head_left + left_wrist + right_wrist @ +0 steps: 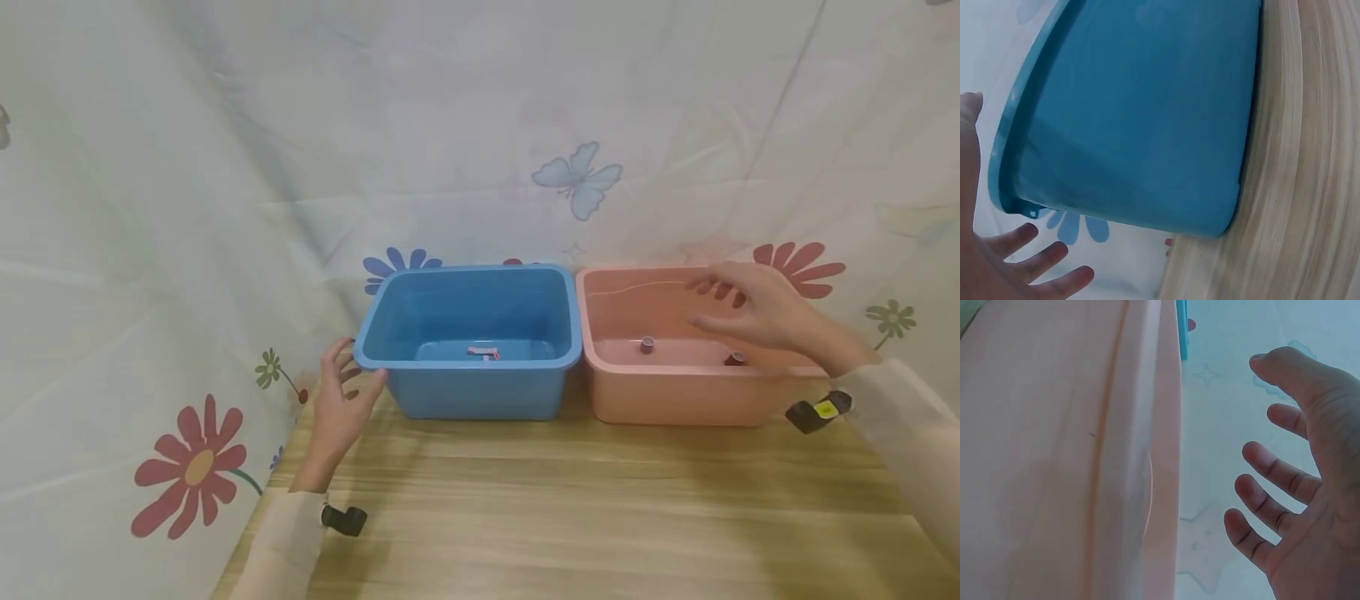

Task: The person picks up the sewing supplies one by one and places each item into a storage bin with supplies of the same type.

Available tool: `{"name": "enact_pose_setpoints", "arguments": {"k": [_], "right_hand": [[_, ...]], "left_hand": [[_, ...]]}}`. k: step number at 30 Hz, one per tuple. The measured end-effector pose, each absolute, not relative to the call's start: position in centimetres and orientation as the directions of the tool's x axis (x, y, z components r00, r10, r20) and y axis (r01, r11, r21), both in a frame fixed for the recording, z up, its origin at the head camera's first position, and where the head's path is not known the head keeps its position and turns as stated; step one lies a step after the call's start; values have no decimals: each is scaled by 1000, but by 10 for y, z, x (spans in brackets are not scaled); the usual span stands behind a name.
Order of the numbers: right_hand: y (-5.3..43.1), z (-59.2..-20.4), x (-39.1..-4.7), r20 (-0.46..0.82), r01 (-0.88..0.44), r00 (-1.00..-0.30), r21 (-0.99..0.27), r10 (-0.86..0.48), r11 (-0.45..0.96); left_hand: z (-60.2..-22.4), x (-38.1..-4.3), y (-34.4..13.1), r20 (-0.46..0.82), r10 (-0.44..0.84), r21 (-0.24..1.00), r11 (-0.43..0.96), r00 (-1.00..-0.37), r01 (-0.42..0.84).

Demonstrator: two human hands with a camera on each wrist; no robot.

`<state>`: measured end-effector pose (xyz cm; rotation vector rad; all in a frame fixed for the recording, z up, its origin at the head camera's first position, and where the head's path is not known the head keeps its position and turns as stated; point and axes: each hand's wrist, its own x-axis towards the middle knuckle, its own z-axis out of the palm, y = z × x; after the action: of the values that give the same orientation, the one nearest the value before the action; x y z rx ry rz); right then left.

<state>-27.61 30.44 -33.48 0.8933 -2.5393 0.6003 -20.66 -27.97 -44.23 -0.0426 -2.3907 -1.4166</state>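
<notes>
A blue plastic tub [483,392] stands on the table, with a small pale-and-red item [483,352] on its floor. Beside it on the right is a pink tub [682,400] holding two small dark cylindrical pieces, one piece [647,344] near the middle and another piece [736,358] further right. My left hand [341,408] is at the blue tub's left front corner, fingers spread and thumb near the rim. Over the pink tub hovers my right hand [757,308], its fingers loosely bent and nothing between them. In the right wrist view that hand [1297,481] appears above the rim.
Both tubs sit near the back of the wood-grain table [525,500], close to a hanging cloth [465,150] printed with flowers and a butterfly. The cloth also runs along the left side. Each wrist carries a small black camera [345,520].
</notes>
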Motion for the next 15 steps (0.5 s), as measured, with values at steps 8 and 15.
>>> {"name": "enact_pose_setpoints", "arguments": {"k": [8,15], "right_hand": [[303,-340,-276,568,-759,-593,-160,-570,631],[299,-346,-262,522,-728,-650,-219,-552,650]], "left_hand": [[-433,-206,-278,361,-128,779,587,-924,223],[-430,-204,-278,395,-111,706,671,-912,225]]}}
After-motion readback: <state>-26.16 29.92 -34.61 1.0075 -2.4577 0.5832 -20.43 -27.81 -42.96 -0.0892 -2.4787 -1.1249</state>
